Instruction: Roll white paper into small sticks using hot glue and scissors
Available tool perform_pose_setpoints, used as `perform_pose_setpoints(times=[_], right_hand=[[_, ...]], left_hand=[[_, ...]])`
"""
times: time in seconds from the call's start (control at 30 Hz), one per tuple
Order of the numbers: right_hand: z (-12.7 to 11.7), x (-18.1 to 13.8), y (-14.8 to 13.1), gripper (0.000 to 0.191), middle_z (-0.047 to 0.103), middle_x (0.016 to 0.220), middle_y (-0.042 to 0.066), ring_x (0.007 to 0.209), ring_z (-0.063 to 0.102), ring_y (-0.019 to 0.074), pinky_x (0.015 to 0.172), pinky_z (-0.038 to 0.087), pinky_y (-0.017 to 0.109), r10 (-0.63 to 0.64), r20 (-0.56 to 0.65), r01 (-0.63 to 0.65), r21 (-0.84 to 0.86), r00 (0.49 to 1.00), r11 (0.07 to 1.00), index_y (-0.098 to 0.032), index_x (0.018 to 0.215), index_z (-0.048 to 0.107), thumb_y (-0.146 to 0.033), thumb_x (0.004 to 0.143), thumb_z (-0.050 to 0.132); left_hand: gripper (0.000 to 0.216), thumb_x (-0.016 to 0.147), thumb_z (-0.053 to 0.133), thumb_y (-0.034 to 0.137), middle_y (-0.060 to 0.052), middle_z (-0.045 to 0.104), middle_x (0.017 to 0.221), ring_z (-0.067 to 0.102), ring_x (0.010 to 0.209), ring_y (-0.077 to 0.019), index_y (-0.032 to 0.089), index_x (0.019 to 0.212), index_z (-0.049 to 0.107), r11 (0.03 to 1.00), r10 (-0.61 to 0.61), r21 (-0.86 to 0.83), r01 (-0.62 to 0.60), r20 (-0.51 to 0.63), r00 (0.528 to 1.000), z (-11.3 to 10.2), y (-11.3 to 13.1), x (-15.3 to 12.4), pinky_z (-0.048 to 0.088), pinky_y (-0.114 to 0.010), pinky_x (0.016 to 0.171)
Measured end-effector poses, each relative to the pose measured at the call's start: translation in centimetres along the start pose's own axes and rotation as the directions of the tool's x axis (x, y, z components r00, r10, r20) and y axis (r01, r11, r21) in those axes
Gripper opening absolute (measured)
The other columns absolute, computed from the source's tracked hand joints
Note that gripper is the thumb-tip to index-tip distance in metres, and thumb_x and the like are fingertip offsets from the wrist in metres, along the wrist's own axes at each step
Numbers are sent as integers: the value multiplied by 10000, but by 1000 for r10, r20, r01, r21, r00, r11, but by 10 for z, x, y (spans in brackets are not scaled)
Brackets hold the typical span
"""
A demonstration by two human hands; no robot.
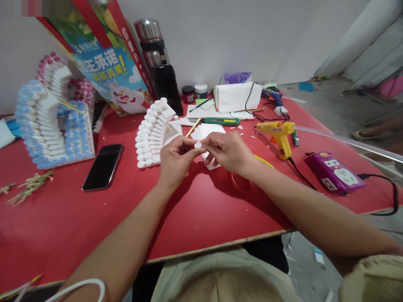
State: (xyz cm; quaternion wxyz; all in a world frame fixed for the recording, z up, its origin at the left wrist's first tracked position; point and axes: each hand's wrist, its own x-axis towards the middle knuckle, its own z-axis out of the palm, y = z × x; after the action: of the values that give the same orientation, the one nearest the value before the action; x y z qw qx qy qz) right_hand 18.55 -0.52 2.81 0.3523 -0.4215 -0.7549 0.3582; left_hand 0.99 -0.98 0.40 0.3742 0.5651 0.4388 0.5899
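Observation:
Between the fingertips of my left hand (178, 157) and my right hand (228, 151) is a small white rounded piece (198, 145). Both hands pinch it above the red table. Just left of my left hand stands a curved white model (149, 136) with rows of white rounded pieces along its outer side. Under and behind my fingers lies a stack of white paper pieces (209, 131), partly covered by my right hand. Red-handled scissors (239, 183) lie below my right wrist, which partly hides them.
A yellow glue gun (280, 135) and a purple power box (335, 173) with cords sit at right. A green cutter knife (223, 121) lies behind my hands. At left are a phone (103, 167), a blue-and-white model (47, 130) and a printed bag (108, 63).

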Motion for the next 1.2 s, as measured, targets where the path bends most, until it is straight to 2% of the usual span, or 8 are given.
perform_pose_setpoints(times=[0.17,0.27,0.4,0.5,0.67,0.87,1.0,1.2], right_hand=[[1,-1,-3,159,728,660,26,585,683,155,564,459,238,-94,-101,64,-266,990,962,-175,816,633,-192,946,542],[0,1,-2,163,736,703,34,637,700,165,584,446,244,-100,-123,60,-294,987,954,-175,820,642,-211,952,554],[-4,3,2,134,747,757,42,640,709,163,576,463,246,-82,-95,65,-173,992,983,-166,856,668,-216,948,585],[-5,4,4,101,728,689,21,607,714,161,599,508,261,-64,-39,61,-72,997,996,-164,882,677,-196,937,598],[-5,5,4,84,706,621,-1,572,726,168,587,556,274,-10,17,9,57,1000,998,-168,917,689,-203,930,613],[-4,8,6,91,738,707,38,543,724,168,457,561,240,114,21,-116,205,993,972,-156,850,651,-227,905,665],[-5,8,5,118,742,748,48,533,714,149,450,567,227,79,17,-80,269,997,960,-146,873,646,-254,917,665],[-5,5,1,129,745,759,42,542,712,137,484,577,228,66,20,-69,263,998,962,-154,901,633,-277,935,644]], left_hand=[[234,638,917,269,23,651,669,550,603,-106,178,774,750,999,-37,37,37,-4,999,1,4,-1,469,-251,594],[212,716,874,299,15,656,658,566,580,-111,174,849,766,997,-75,39,73,61,995,-1,8,0,489,-262,600],[188,774,833,288,3,686,684,603,553,-119,171,895,750,993,-117,6,118,187,975,-9,10,4,498,-262,568],[175,762,849,274,6,685,690,597,545,-112,175,852,735,993,-118,4,120,232,966,-14,7,9,492,-251,548],[184,737,873,240,-28,726,884,675,764,-147,179,859,750,995,-44,-69,66,278,960,-18,1,12,559,-272,710],[173,761,864,252,-46,732,878,707,795,-175,172,864,749,998,19,-63,-2,273,962,-17,2,11,592,-310,740],[176,757,868,246,-48,726,896,717,793,-183,175,861,744,994,88,-79,-71,243,966,-14,6,10,605,-340,771],[194,736,875,270,-44,720,850,725,757,-196,174,845,745,995,-18,-89,38,220,975,-11,12,8,615,-367,771]])
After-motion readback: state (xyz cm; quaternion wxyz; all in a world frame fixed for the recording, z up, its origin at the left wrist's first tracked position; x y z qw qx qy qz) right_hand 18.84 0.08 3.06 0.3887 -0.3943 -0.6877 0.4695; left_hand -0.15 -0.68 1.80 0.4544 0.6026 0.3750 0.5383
